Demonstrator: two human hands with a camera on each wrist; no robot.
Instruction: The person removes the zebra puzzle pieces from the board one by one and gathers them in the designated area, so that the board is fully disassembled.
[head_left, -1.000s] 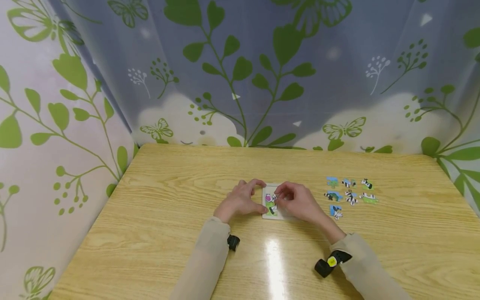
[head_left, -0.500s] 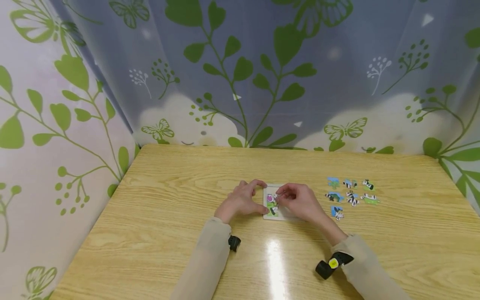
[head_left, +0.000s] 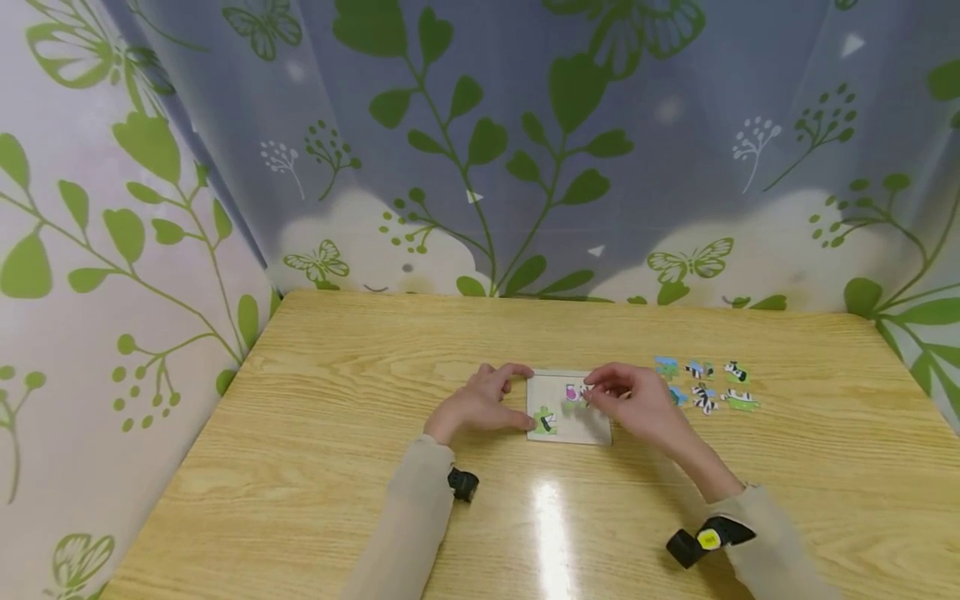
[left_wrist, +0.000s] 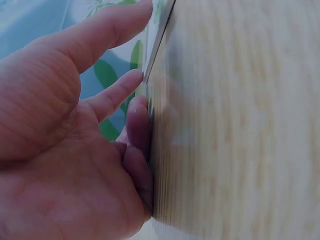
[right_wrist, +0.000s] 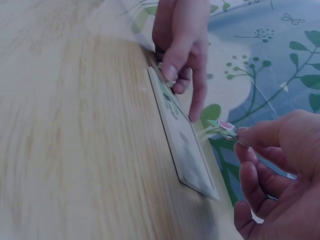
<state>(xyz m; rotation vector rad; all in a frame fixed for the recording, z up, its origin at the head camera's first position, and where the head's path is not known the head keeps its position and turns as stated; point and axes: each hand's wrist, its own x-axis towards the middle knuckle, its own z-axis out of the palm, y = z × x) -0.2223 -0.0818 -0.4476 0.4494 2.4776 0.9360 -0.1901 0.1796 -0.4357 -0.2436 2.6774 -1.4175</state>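
A pale puzzle tray (head_left: 549, 392) with a raised rim lies on the wooden table. My left hand (head_left: 480, 400) rests at its left side, thumb pressing near the lower left corner and index fingertip at the upper left one. Beside that thumb, a green, black and white jigsaw piece (head_left: 545, 421) sits in the corner. Between thumb and index finger my right hand (head_left: 637, 404) pinches another jigsaw piece (right_wrist: 225, 126), green with a pink patch. It is raised over the tray's upper right part, clear of the surface in the right wrist view.
Loose jigsaw pieces lie right of the tray, among them a zebra-striped one (head_left: 704, 399), a green and white one (head_left: 739, 401) and a blue and green one (head_left: 666, 367). My right hand and forearm hide part of this group. A leaf-patterned curtain (head_left: 480, 167) hangs behind the table (head_left: 360, 367).
My right hand has lifted the pink-patched jigsaw piece off the tray's left part and carried it to the right, baring more of the tray. The left hand stays put.
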